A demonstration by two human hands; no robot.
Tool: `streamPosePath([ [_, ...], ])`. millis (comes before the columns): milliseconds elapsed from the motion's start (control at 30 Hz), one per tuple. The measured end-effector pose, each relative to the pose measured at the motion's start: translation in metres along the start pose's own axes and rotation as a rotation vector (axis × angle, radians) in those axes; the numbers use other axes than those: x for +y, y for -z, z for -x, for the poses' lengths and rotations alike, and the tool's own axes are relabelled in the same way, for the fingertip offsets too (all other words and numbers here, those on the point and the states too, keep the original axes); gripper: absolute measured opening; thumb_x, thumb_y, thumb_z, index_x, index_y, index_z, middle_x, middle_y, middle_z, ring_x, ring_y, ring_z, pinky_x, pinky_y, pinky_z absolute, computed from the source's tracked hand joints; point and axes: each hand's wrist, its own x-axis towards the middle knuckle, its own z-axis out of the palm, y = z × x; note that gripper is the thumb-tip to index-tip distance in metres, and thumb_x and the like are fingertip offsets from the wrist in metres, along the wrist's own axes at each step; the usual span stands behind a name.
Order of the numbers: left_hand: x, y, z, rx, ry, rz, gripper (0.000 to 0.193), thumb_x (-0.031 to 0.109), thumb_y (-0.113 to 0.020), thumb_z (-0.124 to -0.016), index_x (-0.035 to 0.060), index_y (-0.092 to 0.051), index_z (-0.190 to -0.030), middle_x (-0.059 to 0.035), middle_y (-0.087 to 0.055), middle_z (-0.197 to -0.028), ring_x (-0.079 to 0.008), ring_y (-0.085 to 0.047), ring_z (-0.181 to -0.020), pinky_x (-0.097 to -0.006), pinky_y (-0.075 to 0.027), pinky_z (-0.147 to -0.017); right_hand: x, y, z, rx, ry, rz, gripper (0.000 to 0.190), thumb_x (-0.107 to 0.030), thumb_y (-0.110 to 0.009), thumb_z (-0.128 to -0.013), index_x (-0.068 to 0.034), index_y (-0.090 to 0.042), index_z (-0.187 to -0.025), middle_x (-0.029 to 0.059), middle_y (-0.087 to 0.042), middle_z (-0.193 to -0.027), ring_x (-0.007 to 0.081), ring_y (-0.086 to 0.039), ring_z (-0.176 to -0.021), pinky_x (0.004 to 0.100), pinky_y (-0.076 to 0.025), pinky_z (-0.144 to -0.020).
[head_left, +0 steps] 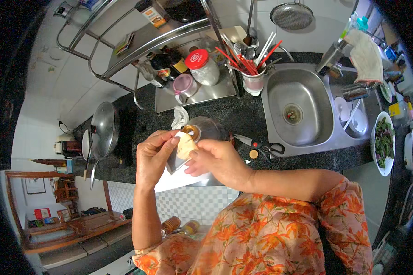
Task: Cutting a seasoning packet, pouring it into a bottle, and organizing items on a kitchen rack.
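Observation:
Between both hands is a small pale yellow piece (186, 146), perhaps a label or a packet, with faint marks on it. My left hand (155, 154) pinches its upper edge between thumb and fingers. At its lower right side, my right hand (216, 160) grips it with the thumb and bent fingers. Just behind the piece lies a clear bottle or jar (208, 129) with a gold-coloured ring at its mouth, partly hidden by the hands. A crumpled white cloth or tissue (180, 117) is beside it. Scissors (261, 146) with black handles rest on the dark counter near a round tan disc (253, 154).
A steel sink (301, 137) is at the right, with a bowl of leafy greens (383, 147) beyond. Behind stand a red-lidded jar (206, 74), bottles and a cup of chopsticks (253, 82) near a metal rack (189, 25). A lidded pan (105, 130) sits at the left.

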Motion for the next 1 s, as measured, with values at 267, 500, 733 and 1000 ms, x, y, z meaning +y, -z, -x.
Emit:
streamPosePath([
  [267,0.015,0.009,-0.014,-0.160,0.018,-0.240,0.016,0.004,-0.064,-0.087,-0.0029,-0.069,-0.101,-0.0071,-0.066,-0.090,-0.0128,-0.059,-0.082,-0.0260,-0.047,-0.074,0.001,-0.002,-0.002,-0.024,-0.061,-0.199,0.030,-0.023,-0.050,-0.099,0.005,-0.053,-0.110,0.0149,-0.062,-0.100,0.0242,-0.068,-0.088,0.0319,-0.059,-0.074],
  [500,0.035,0.016,-0.026,-0.256,0.016,-0.426,0.018,0.006,-0.064,-0.087,-0.0033,-0.069,-0.101,-0.0077,-0.066,-0.086,-0.0135,-0.060,-0.079,-0.0266,-0.048,-0.071,-0.003,-0.009,0.000,-0.016,-0.150,-0.365,0.037,-0.031,-0.050,-0.099,0.002,-0.053,-0.112,0.0138,-0.062,-0.101,0.0249,-0.067,-0.092,0.0346,-0.058,-0.079],
  [733,0.042,0.016,-0.035,-0.319,0.029,-0.429,0.020,0.006,-0.063,-0.084,-0.0052,-0.068,-0.100,-0.0129,-0.068,-0.087,-0.0153,-0.064,-0.079,-0.0283,-0.049,-0.071,-0.005,-0.010,-0.002,-0.028,-0.190,-0.401,0.039,-0.034,-0.051,-0.098,0.002,-0.053,-0.111,0.0131,-0.062,-0.099,0.0243,-0.067,-0.091,0.0347,-0.057,-0.080],
  [1000,0.049,0.019,-0.038,-0.362,0.061,-0.494,0.020,0.010,-0.065,-0.086,-0.0031,-0.069,-0.099,-0.0102,-0.069,-0.089,-0.0139,-0.064,-0.080,-0.0277,-0.051,-0.071,-0.006,-0.012,-0.002,-0.042,-0.191,-0.412,0.038,-0.036,-0.053,-0.097,0.001,-0.053,-0.108,0.0133,-0.062,-0.099,0.0239,-0.067,-0.089,0.0352,-0.058,-0.078],
])
